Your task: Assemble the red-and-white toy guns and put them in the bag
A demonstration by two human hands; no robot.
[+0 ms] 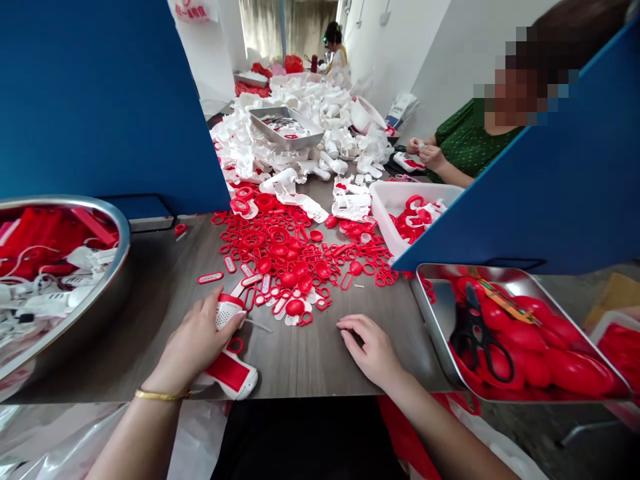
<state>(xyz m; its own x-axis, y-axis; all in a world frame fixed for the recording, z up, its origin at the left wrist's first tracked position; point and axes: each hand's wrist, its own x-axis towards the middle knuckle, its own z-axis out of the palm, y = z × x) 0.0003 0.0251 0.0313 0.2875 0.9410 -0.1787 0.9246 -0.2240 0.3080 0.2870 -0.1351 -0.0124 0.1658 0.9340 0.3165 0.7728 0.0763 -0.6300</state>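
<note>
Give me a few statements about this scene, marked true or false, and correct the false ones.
The left hand holds a red-and-white plastic piece. True.

The right hand holds scissors. False: it rests open on the table, and the scissors lie in a metal tray.

A co-worker wears a green top. True.

The white bin holds no red parts. False: red parts lie in it.
</note>
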